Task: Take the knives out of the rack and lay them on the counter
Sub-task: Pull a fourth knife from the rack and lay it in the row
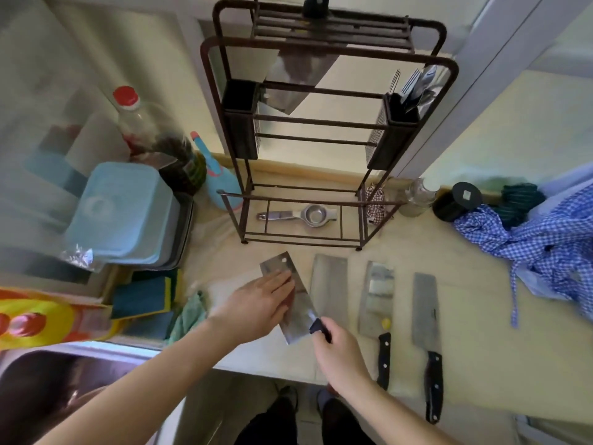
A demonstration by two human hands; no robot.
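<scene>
A dark metal rack (pixel 327 130) stands at the back of the cream counter (pixel 475 319). One cleaver (pixel 296 77) still hangs in it, its black handle (pixel 316 6) sticking out above the top slots. Three cleavers lie side by side on the counter: a bare-looking blade (pixel 329 285), a second cleaver (pixel 375 300) and a third cleaver (pixel 425 319) with black handles. My right hand (pixel 340 354) grips the black handle of a tilted cleaver (pixel 300 313) left of them. My left hand (pixel 260 303) lies flat on its blade.
A lemon squeezer (pixel 300 216) lies on the rack's bottom shelf; forks (pixel 414 88) stand in its right holder. Light-blue containers (pixel 123 213), a bottle (pixel 144 130) and sponges (pixel 144 298) crowd the left. A sink (pixel 64 390) sits front left. A blue checked cloth (pixel 539 245) lies right.
</scene>
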